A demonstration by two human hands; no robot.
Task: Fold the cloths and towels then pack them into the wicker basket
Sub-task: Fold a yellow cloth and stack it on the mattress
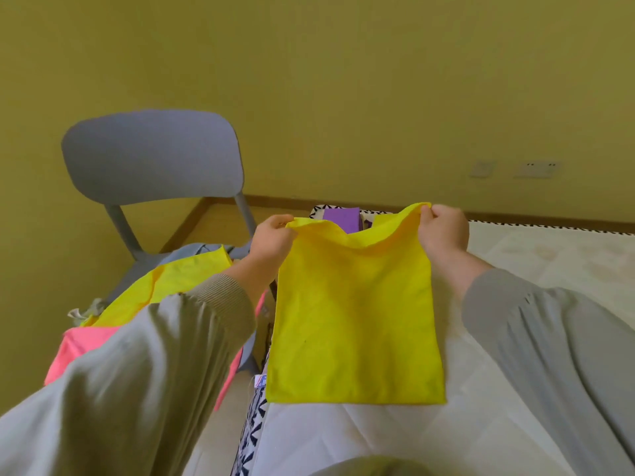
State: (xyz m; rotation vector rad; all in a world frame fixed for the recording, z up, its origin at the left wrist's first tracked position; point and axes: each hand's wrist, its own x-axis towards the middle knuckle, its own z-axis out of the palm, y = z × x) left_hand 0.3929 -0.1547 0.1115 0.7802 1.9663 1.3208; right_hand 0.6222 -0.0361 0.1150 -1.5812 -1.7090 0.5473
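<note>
Currently the yellow cloth lies at frame centre on the bed. It appears doubled once, with its far edge raised. The left hand and right hand are held apart, arms extended, each pinching one far corner. A pile awaits folding on the chair, lower left. Packing progress cannot be judged.

Both sleeved arms reach forward, left hand and right hand level — each pinching a corner of the yellow cloth.
</note>
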